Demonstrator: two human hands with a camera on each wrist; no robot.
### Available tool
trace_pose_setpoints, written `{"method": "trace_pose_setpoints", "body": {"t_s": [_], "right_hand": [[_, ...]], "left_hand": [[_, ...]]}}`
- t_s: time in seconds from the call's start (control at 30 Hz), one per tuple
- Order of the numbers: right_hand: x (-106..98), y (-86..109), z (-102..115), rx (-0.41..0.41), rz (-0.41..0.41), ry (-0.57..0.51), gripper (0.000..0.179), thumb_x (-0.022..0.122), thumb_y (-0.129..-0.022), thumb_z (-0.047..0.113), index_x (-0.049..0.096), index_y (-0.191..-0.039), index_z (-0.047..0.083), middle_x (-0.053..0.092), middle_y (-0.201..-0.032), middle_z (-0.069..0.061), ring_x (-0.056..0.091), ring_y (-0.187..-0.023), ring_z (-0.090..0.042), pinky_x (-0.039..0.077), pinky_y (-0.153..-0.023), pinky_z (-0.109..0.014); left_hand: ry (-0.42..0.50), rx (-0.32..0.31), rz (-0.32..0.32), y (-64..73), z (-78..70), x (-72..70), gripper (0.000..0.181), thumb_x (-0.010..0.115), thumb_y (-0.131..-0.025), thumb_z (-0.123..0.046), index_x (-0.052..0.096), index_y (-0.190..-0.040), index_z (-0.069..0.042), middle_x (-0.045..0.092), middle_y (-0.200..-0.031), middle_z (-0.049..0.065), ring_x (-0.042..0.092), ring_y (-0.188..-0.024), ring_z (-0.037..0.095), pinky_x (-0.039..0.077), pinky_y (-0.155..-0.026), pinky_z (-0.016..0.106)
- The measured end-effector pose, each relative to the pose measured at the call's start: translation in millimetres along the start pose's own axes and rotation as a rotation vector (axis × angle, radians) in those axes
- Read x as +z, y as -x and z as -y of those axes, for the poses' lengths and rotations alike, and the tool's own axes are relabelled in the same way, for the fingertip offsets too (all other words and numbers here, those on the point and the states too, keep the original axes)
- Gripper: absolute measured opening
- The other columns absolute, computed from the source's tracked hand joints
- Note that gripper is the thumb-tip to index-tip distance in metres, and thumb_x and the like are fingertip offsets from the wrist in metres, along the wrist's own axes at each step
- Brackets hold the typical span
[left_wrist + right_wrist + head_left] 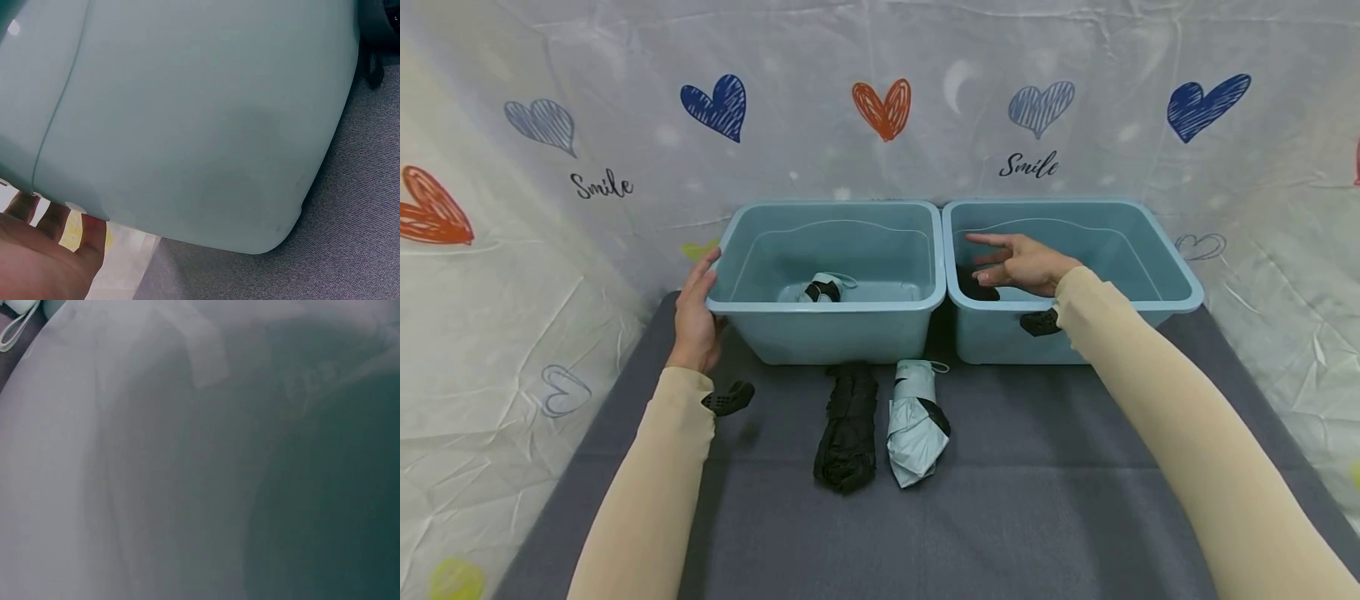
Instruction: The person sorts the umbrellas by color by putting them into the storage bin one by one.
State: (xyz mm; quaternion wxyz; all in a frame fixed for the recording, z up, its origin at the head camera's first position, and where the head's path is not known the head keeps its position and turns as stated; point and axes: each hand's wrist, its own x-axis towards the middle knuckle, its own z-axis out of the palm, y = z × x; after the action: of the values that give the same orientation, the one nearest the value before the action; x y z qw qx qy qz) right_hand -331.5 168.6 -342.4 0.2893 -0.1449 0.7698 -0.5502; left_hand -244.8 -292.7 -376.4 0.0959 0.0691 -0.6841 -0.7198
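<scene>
Two light blue plastic bins stand side by side. My left hand (695,321) rests against the outer end of the left bin (827,333), fingertips right at the rim; the left wrist view shows these fingers (92,240) along the bin's edge. My right hand (1026,262) is over the right bin (1022,343), its fingers spread and pointing left, holding nothing. Just below it inside lies a black object (976,287), partly hidden by the front wall. A pale blue folded umbrella (822,287) with a black band lies in the left bin.
In front of the bins, a black folded umbrella (846,433) and a pale blue folded umbrella (916,442) lie side by side on the grey tablecloth (985,517). Behind the bins hangs a white curtain (805,158) printed with hearts. The bins' inner ends nearly meet.
</scene>
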Motion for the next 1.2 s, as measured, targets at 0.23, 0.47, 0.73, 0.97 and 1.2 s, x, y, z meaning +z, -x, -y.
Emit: {"method": "trace_pose_setpoints", "body": {"t_s": [0.23, 0.47, 0.73, 0.97, 1.2], "right_hand": [[-1, 2.1, 2, -0.019, -0.004, 0.003, 0.076, 0.053, -0.101, -0.009, 0.017, -0.164, 0.015, 0.021, -0.164, -0.026, 0.028, -0.148, -0.04, 0.027, -0.114, -0.055], [2, 15.0, 4, -0.066, -0.025, 0.045, 0.075, 0.054, -0.101, -0.008, 0.021, -0.164, 0.016, 0.023, -0.163, -0.024, 0.03, -0.148, -0.039, 0.029, -0.114, -0.055], [4, 42.5, 13, -0.15, -0.057, 0.053, 0.074, 0.058, -0.101, -0.002, 0.025, -0.163, 0.022, 0.03, -0.163, -0.016, 0.033, -0.147, -0.034, 0.033, -0.113, -0.052], [15, 77.1, 22, -0.267, -0.078, 0.046, 0.072, 0.062, -0.101, 0.005, 0.029, -0.162, 0.025, 0.034, -0.161, -0.011, 0.036, -0.146, -0.031, 0.033, -0.113, -0.05], [40, 114.8, 24, -0.387, -0.064, 0.05, 0.071, 0.066, -0.1, 0.008, 0.035, -0.16, 0.029, 0.04, -0.158, -0.008, 0.04, -0.144, -0.028, 0.043, -0.107, -0.04]], "left_hand": [[-0.01, 0.004, 0.003, 0.8, -0.5, 1.1, 0.048, 0.032, -0.112, -0.039, 0.035, -0.159, -0.034, 0.026, -0.163, 0.001, 0.031, -0.143, 0.026, 0.027, -0.111, 0.048], [-0.023, 0.01, 0.01, 1.1, 0.4, 2.1, 0.048, 0.033, -0.111, -0.04, 0.035, -0.159, -0.035, 0.026, -0.164, 0.001, 0.031, -0.143, 0.027, 0.027, -0.111, 0.05], [-0.008, 0.015, 0.014, -0.2, 2.4, 0.1, 0.048, 0.035, -0.111, -0.04, 0.035, -0.159, -0.035, 0.027, -0.163, 0.001, 0.032, -0.143, 0.027, 0.028, -0.11, 0.048], [-0.019, 0.021, 0.019, 1.6, 1.9, -0.6, 0.048, 0.034, -0.111, -0.039, 0.035, -0.159, -0.034, 0.028, -0.163, 0.002, 0.033, -0.142, 0.027, 0.03, -0.108, 0.046], [-0.018, 0.021, 0.013, 0.9, 0.1, -1.8, 0.048, 0.034, -0.111, -0.04, 0.036, -0.159, -0.035, 0.028, -0.163, 0.001, 0.032, -0.143, 0.026, 0.027, -0.111, 0.05]]}}
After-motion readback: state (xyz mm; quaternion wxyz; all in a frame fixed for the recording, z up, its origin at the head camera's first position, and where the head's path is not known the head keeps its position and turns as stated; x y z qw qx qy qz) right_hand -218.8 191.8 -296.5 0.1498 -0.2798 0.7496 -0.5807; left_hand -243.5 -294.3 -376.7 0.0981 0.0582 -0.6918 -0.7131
